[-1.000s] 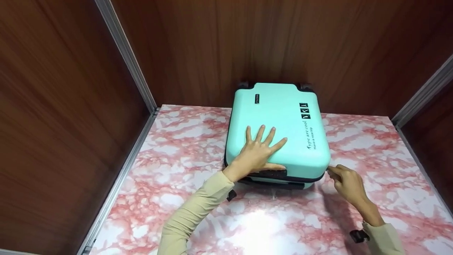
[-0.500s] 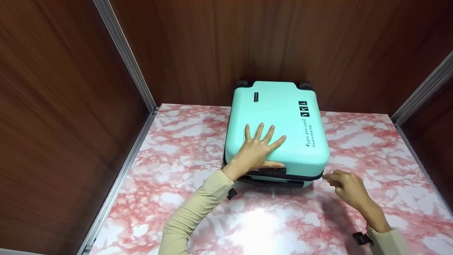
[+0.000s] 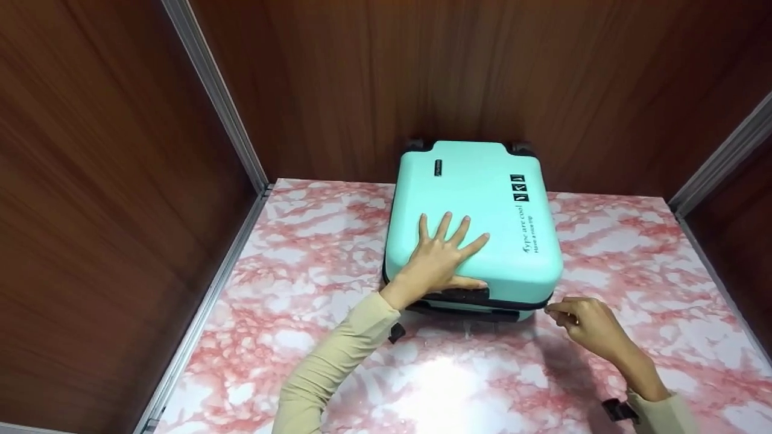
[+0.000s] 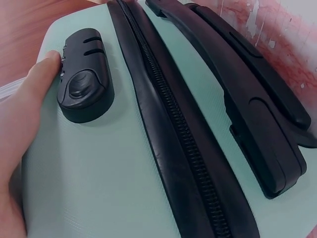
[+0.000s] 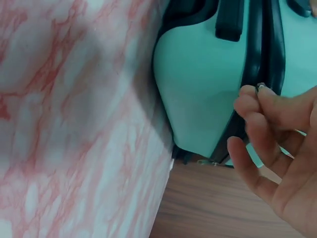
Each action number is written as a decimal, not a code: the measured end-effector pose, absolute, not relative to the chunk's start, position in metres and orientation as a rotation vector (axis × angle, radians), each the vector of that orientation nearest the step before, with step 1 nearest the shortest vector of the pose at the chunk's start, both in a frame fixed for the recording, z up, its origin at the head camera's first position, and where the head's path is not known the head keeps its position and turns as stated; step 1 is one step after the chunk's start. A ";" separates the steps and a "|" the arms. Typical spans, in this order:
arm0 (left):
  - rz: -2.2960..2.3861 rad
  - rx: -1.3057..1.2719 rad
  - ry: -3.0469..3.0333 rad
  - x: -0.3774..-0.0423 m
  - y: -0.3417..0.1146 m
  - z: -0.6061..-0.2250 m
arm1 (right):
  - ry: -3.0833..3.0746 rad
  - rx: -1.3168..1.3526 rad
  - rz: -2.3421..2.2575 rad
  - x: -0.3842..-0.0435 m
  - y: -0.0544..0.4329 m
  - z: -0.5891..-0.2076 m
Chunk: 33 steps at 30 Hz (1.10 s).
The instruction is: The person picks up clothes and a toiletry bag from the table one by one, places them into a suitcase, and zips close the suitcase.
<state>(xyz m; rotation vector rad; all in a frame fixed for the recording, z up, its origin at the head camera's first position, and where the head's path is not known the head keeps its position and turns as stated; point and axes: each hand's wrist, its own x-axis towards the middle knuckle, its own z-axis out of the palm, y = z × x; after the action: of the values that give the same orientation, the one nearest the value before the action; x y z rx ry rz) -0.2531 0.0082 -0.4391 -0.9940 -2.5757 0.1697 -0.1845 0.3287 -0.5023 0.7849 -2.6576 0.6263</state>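
A mint-green hard-shell suitcase (image 3: 470, 199) lies flat on the table, its wheels toward the back wall. My left hand (image 3: 437, 262) rests on its lid with fingers spread, and the thumb lies by the black combination lock (image 4: 85, 77). At the front right corner, my right hand (image 3: 588, 325) pinches a small metal zipper pull (image 5: 260, 87) between thumb and index finger. The black-edged zipper (image 4: 173, 109) runs round the side, its teeth meshed in the left wrist view. Below it sits the black carry handle (image 4: 247, 94).
The table (image 3: 289, 253) has a red-and-white marbled top. Brown wood-grain panels (image 3: 313, 90) stand at the back and sides, joined by metal corner rails (image 3: 220, 96). A second metal pull (image 5: 205, 162) shows farther along the suitcase's side.
My right hand has slid along the zipper round the right corner, toward the front and slightly left. The left hand stays in place on the lid.
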 end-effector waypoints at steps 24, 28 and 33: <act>0.141 -0.971 -2.555 -0.253 0.010 -0.442 | -2.751 0.944 0.700 -0.179 0.329 -0.495; 0.154 -0.958 -2.521 -0.252 0.009 -0.444 | -2.685 0.968 0.656 -0.179 0.329 -0.494; 0.137 -0.961 -2.490 -0.251 0.008 -0.444 | -2.642 0.949 0.642 -0.178 0.327 -0.493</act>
<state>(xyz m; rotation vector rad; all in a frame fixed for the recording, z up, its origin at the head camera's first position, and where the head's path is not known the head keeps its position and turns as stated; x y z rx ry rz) -0.2510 0.0080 -0.4438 -0.9608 -2.4898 0.1374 -0.1784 0.3273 -0.4930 0.9488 -2.6424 0.6424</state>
